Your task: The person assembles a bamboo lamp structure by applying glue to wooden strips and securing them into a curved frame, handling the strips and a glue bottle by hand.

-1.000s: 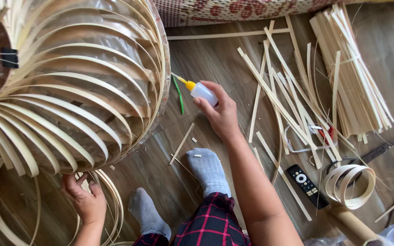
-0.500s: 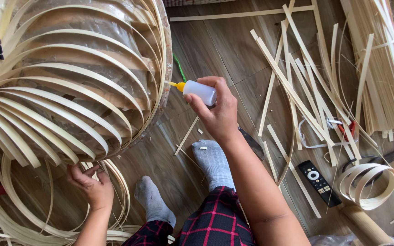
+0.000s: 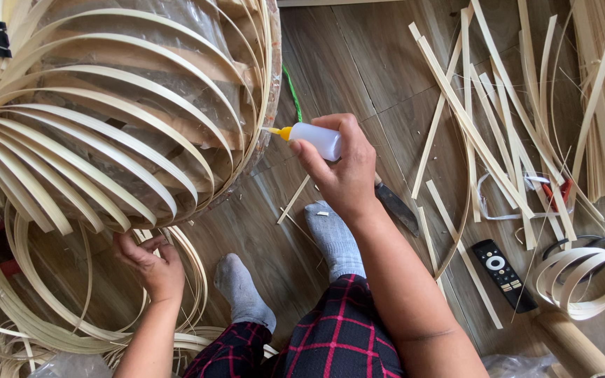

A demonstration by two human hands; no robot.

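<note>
Gripping a small white glue bottle (image 3: 318, 139), the right hand (image 3: 344, 175) aims its yellow nozzle at the bamboo lampshade's (image 3: 117, 105) rim; the left hand (image 3: 152, 266) closes underneath, steadying loose bamboo strips (image 3: 50, 308).

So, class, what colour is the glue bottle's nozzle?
Yellow-orange, on the white glue bottle; head view.

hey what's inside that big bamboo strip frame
Through the gaps in the bamboo frame you can see crinkled clear plastic sheet over something brownish. What that inner form is stays hidden by the strips and plastic. The right hand points a glue bottle at its rim.
</note>
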